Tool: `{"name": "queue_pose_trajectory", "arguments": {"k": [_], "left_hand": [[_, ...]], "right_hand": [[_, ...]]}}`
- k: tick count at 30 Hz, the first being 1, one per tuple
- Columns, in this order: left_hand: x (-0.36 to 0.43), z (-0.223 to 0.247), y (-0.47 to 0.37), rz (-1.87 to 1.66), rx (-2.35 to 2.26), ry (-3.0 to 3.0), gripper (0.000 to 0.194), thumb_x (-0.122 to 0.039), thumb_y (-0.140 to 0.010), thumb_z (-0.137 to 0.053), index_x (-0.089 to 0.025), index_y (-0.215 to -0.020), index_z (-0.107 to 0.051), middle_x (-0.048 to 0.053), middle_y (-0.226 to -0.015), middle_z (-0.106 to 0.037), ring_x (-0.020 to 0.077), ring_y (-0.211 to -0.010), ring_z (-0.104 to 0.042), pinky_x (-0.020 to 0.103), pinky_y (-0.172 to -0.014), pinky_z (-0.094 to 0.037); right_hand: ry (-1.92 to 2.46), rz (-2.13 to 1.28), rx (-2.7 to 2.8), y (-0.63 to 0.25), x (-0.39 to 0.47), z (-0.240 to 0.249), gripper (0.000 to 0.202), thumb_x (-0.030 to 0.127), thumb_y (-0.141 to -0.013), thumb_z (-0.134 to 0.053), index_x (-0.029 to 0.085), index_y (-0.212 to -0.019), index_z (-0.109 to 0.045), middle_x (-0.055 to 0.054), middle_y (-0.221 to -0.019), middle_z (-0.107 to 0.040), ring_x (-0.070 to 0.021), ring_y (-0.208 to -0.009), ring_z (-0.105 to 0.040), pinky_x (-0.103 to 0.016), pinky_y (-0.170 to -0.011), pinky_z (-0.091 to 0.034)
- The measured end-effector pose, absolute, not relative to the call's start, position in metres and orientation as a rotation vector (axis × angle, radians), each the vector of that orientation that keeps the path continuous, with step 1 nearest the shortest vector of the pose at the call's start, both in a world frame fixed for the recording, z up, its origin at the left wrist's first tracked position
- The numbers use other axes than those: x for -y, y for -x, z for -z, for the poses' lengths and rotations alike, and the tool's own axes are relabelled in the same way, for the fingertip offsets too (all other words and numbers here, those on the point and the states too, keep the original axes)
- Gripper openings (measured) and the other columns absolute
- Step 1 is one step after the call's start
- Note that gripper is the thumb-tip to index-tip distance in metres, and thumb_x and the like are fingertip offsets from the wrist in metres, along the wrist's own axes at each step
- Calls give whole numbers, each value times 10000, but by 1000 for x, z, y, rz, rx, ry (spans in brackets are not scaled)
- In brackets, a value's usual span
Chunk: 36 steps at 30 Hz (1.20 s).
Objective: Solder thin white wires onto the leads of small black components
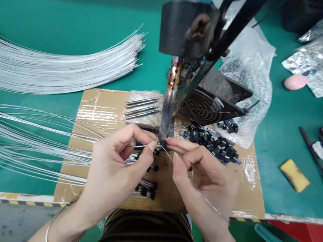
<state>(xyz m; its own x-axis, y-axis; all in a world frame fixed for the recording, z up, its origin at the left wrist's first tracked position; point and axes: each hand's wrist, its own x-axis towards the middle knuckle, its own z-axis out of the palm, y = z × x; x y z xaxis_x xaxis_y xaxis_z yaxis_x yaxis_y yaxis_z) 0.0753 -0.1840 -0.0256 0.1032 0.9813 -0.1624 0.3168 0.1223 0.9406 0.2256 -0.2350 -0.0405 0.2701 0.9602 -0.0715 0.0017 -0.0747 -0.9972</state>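
Observation:
Under the tip of a mounted soldering iron (pixel 168 110), my left hand (pixel 117 170) pinches the end of a grey wire (pixel 139 146) between thumb and fingers. Whatever small part sits at that end is mostly hidden by the fingertips. My right hand (pixel 204 173) is just right of the iron tip, its fingers closed around a thin strand of solder wire (pixel 166 151). The strand's front end reaches the iron tip, and its tail runs down across the right palm. Below my left hand lie wires with black connectors (pixel 147 187) on their ends.
Cardboard (pixel 246 188) covers the bench here. Small black connectors (pixel 213 142) are heaped to the right, beside a fan (pixel 208 106) and bubble wrap (pixel 262 88). Metal rods (pixel 141 108) rest on a pad behind. A wire bundle (pixel 69 71) lies left, a yellow sponge (pixel 294 175) right.

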Motion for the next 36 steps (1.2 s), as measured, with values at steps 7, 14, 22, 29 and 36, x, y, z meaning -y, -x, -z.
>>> {"name": "queue_pose_trajectory", "arguments": {"k": [7, 14, 22, 29, 36], "left_hand": [[183, 25, -76, -886, -1396, -1387, 149, -116, -892, -742, -225, -796, -711, -47, -822, -737, 73, -731, -689, 141, -663, -527], [184, 24, -76, -893, -1425, -1384, 132, -135, -899, -746, -218, -799, -718, -27, -865, -754, 92, -744, -692, 171, -652, -530], [183, 26, -76, -883, -1415, -1412, 115, -155, -906, -744, -218, -814, -719, -26, -874, -767, 106, -724, -665, 211, -605, -496], [184, 25, -76, -922, -1404, -1426, 122, -128, -888, -742, -211, -800, -724, -17, -883, -779, 114, -748, -693, 209, -619, -514], [186, 29, -77, -968, -1406, -1440, 129, -105, -874, -750, -215, -812, -723, -30, -881, -781, 94, -748, -695, 173, -607, -505]], "right_hand": [[1377, -1058, 1013, -227, 233, 40, 245, 113, -926, -696, 247, -732, -629, -77, -1184, -813, -276, -1136, -772, -483, -1067, -598], [1374, -1060, 1019, -226, 232, 39, 252, 95, -907, -710, 246, -721, -633, -76, -1184, -813, -276, -1126, -774, -487, -1060, -593], [1378, -1018, 979, -223, 233, 40, 254, 98, -922, -685, 243, -720, -634, -76, -1178, -815, -270, -1111, -782, -457, -1029, -603], [1369, -988, 1006, -222, 233, 41, 257, 83, -918, -687, 236, -721, -626, -67, -1169, -815, -253, -1107, -787, -419, -1015, -618], [1342, -942, 995, -220, 235, 46, 261, 59, -901, -699, 233, -716, -640, -49, -1144, -821, -250, -1113, -788, -386, -982, -627]]}}
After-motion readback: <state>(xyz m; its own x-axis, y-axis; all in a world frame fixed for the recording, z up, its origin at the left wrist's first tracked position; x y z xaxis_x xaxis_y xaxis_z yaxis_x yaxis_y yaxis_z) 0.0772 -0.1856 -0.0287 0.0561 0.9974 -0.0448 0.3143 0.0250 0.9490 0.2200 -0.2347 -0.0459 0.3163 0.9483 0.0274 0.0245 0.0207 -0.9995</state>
